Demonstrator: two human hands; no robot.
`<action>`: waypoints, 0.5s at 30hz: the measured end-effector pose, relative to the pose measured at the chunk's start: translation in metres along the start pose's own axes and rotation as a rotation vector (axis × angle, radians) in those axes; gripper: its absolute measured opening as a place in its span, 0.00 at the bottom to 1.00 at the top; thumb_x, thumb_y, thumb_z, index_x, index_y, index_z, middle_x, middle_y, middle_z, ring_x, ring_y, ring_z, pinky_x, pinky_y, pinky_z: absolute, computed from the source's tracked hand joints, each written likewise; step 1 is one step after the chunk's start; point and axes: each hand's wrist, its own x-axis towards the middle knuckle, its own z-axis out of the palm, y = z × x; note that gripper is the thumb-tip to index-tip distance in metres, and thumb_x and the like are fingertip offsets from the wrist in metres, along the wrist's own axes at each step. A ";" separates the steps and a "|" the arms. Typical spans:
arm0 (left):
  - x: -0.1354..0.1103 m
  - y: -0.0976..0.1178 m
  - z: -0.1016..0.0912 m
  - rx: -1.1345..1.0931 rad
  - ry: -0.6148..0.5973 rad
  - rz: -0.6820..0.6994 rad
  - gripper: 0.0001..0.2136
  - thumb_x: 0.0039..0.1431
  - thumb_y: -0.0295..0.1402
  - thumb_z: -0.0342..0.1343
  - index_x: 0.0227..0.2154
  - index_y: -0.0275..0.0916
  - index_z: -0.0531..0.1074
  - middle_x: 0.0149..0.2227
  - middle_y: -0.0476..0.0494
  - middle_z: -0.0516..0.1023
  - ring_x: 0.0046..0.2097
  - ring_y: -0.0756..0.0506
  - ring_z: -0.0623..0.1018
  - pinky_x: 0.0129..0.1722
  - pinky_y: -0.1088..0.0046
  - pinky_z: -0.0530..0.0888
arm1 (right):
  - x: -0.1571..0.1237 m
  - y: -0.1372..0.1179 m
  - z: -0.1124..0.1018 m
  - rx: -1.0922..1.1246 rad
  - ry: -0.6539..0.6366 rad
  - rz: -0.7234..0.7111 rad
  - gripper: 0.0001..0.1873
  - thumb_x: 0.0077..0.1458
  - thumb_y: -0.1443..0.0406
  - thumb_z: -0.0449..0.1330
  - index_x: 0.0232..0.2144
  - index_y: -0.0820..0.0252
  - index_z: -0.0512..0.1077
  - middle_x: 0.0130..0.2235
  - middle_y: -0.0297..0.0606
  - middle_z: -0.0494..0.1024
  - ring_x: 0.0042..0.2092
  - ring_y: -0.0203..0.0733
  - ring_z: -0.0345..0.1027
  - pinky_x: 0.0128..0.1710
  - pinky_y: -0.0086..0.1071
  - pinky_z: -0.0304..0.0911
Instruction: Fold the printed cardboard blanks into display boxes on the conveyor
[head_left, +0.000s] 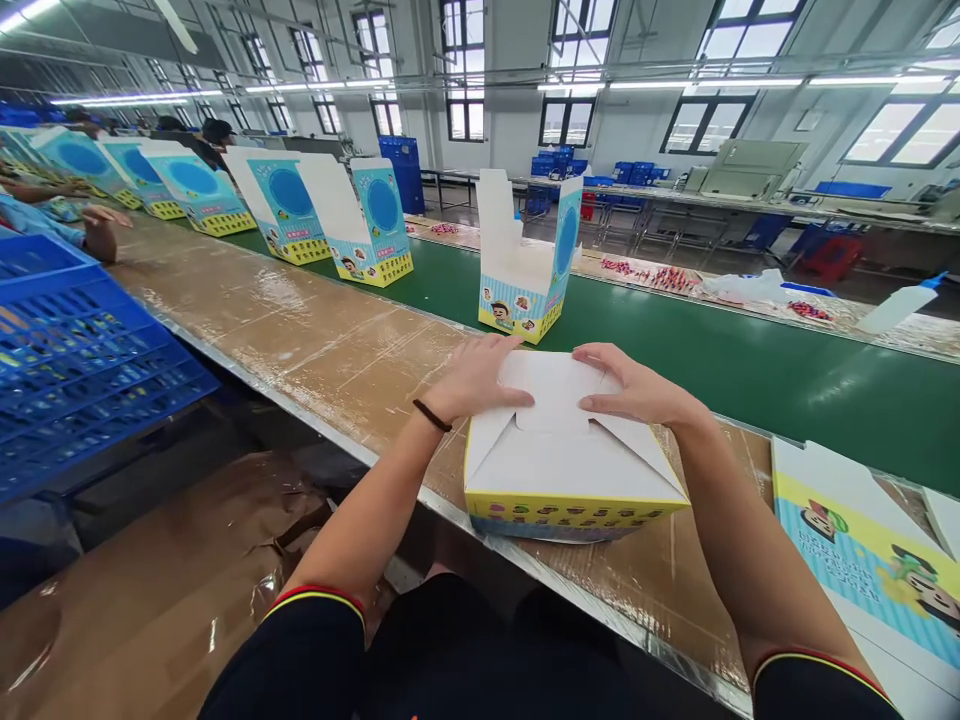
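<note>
A printed cardboard box [574,465] lies in front of me on the taped worktop, its white flapped face upward and a yellow-and-blue printed side toward me. My left hand [484,380] grips its far left part, thumb on the white flaps and fingers over the far edge. On the far right part, my right hand [634,385] holds it likewise, its thumb pointing inward. Between the thumbs is a tab of the interlocked flaps. Just beyond my hands, an open-topped box [521,290] stands upright on the green conveyor belt [675,350].
Flat printed cartons [862,560] lie at my right. More open boxes [375,225] line the belt to the left. A blue crate [82,350] stands at left, near a co-worker's hand [105,225]. A white bottle [900,303] and small red items [652,275] lie beyond the belt.
</note>
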 end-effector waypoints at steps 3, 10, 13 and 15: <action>0.004 0.007 -0.002 0.174 -0.086 -0.005 0.40 0.46 0.53 0.68 0.62 0.45 0.68 0.60 0.34 0.73 0.62 0.26 0.69 0.65 0.40 0.59 | 0.004 -0.009 -0.001 -0.225 -0.061 0.046 0.44 0.46 0.54 0.71 0.64 0.53 0.65 0.66 0.46 0.64 0.65 0.63 0.60 0.65 0.53 0.61; 0.007 0.001 0.009 0.145 -0.030 0.083 0.40 0.42 0.55 0.71 0.58 0.45 0.69 0.55 0.36 0.74 0.62 0.26 0.67 0.69 0.33 0.38 | 0.003 -0.018 0.009 -0.349 0.016 0.098 0.42 0.45 0.57 0.71 0.63 0.50 0.66 0.64 0.46 0.66 0.59 0.63 0.66 0.57 0.55 0.67; 0.007 -0.001 0.009 0.001 -0.037 0.088 0.39 0.46 0.57 0.67 0.59 0.43 0.69 0.57 0.34 0.72 0.63 0.26 0.67 0.69 0.37 0.45 | 0.000 -0.009 0.014 -0.087 0.122 0.055 0.38 0.50 0.49 0.68 0.60 0.54 0.68 0.63 0.46 0.68 0.63 0.60 0.63 0.64 0.53 0.61; 0.009 -0.001 0.008 -0.067 -0.060 0.087 0.37 0.52 0.57 0.63 0.60 0.40 0.70 0.57 0.31 0.72 0.62 0.25 0.67 0.67 0.40 0.54 | -0.002 -0.001 0.020 0.181 0.230 0.074 0.37 0.55 0.42 0.62 0.59 0.52 0.67 0.61 0.44 0.70 0.63 0.56 0.64 0.64 0.50 0.61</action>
